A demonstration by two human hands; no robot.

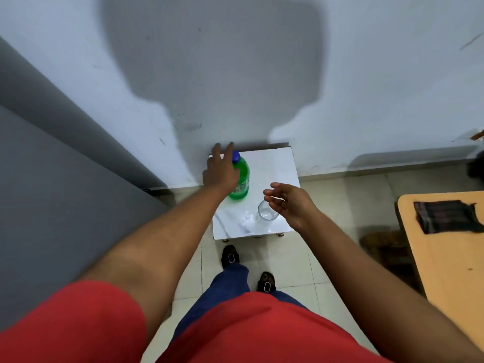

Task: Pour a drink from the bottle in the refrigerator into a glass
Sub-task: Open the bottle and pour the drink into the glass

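A green plastic bottle [241,179] with a blue cap stands upright on a small white table [272,166] against the wall. My left hand [219,171] is at the bottle's left side with the fingers spread, partly covering it; no grip on it shows. A clear empty glass [265,214] stands near the table's front right. My right hand [286,203] hovers just right of the glass, fingers loosely curled and apart, holding nothing.
A grey refrigerator [52,166] fills the left side. A tan wooden table [450,258] with a dark folded cloth [445,216] stands at the right. My feet in dark sandals are on the tiled floor [335,258] just before the small table.
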